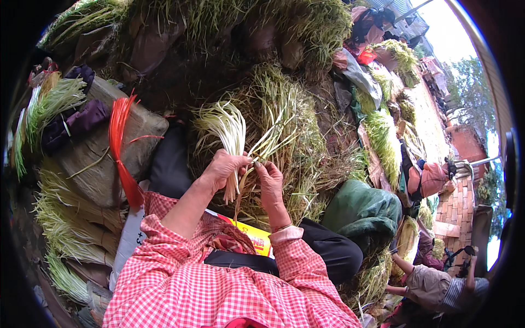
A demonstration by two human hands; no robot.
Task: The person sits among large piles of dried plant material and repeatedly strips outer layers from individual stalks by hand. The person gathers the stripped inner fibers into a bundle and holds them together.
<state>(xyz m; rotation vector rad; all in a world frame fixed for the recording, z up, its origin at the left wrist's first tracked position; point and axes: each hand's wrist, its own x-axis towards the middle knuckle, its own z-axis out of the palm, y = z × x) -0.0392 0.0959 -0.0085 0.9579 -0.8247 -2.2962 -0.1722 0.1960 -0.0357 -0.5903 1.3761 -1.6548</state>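
Observation:
My left hand point(221, 167) grips a bunch of long pale leafy stalks point(230, 129), likely chives, with the leaf tips fanned away from me and the cut ends hanging below the fist. Close beside it, my right hand point(270, 182) pinches a few loose yellow-green stalks point(271, 141) between thumb and fingertip. The two hands nearly meet at the thumbs. Under and beyond them lies a heap of the same stalks point(301, 127), partly dry and straw-like. A yellow and red printed sheet or bag point(256, 238) shows by my lap.
Red plastic strips point(119, 123), tied in a bundle, lean against a grey block point(96, 143) at left. Stalk bundles point(74, 217) lie nearby. A green sack point(361, 205) sits by my right knee. Two people point(430, 283) point(428, 178) are at right among more piles.

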